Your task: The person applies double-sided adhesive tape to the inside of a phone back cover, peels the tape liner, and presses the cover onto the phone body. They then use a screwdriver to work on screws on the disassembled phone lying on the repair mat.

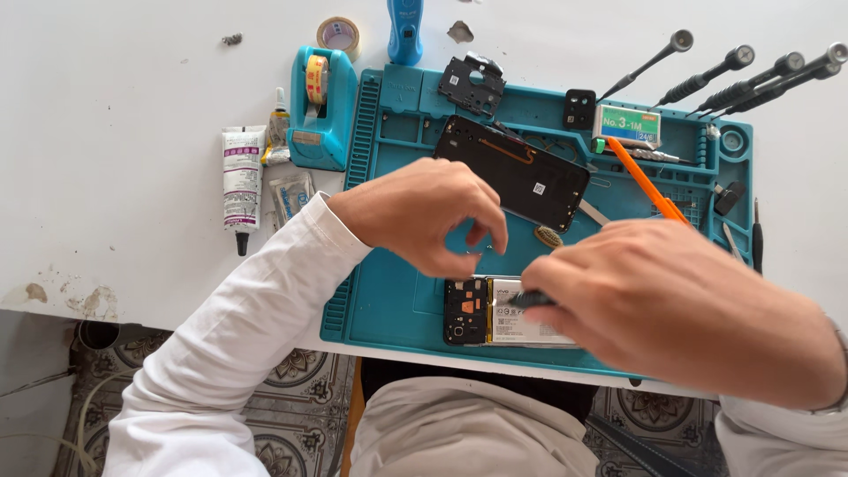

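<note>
An opened phone point(495, 311) with its battery and black board exposed lies at the near edge of a teal work mat point(389, 291). My right hand point(662, 300) hovers over its right half and grips a dark tool handle point(533, 299) whose tip I cannot see. My left hand point(424, 212) is above the mat just beyond the phone, fingers curled with thumb and fingertips pinched close together; anything between them is too small to make out. The phone's black back cover point(521, 172) lies inner side up behind my left hand.
An orange pry tool point(645, 181), a small box point(627, 124) and several screwdrivers point(733, 84) lie at the mat's far right. A black frame part point(473, 84), a teal tape dispenser point(320, 106), a tape roll point(338, 34) and glue tubes point(243, 177) sit to the far left.
</note>
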Motion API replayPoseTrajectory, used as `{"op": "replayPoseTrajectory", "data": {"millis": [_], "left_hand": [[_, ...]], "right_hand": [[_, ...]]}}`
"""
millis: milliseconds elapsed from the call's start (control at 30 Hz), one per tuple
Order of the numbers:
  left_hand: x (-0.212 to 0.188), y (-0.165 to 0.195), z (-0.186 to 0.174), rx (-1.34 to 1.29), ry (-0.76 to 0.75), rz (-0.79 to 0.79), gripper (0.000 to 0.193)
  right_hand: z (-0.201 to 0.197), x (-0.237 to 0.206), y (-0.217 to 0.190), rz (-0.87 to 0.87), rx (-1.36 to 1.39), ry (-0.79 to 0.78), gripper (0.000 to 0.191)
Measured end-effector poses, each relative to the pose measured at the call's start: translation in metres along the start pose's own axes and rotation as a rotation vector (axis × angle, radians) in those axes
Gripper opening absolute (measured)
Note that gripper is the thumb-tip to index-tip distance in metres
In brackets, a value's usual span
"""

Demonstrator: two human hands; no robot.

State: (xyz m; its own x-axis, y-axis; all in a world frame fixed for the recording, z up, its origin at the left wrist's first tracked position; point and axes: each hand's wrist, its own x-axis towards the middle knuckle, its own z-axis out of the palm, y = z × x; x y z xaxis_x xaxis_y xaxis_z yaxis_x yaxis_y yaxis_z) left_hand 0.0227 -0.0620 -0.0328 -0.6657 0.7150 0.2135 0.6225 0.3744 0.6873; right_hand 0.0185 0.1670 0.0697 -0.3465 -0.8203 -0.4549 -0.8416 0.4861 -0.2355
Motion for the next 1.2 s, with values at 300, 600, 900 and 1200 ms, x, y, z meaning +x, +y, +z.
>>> {"op": "replayPoseTrajectory", "data": {"millis": [300,600,900,1200], "left_hand": [[0.008,-0.006,0.005,0.029,0.018,-0.029,0.019],[0.003,-0.013,0.007,0.254,0.038,-0.081,0.012],[-0.001,-0.009,0.006,0.265,0.038,-0.088,0.014],[-0.001,-0.012,0.008,0.238,0.012,-0.124,0.014]], "right_hand": [[-0.023,0.021,0.015,0.224,-0.049,0.006,0.033],[-0.014,0.013,0.022,0.127,0.002,0.088,0.031],[0.017,0.030,-0.004,-0.301,0.062,0.000,0.025],[0.014,0.036,-0.010,-0.208,0.023,-0.115,0.028]]}}
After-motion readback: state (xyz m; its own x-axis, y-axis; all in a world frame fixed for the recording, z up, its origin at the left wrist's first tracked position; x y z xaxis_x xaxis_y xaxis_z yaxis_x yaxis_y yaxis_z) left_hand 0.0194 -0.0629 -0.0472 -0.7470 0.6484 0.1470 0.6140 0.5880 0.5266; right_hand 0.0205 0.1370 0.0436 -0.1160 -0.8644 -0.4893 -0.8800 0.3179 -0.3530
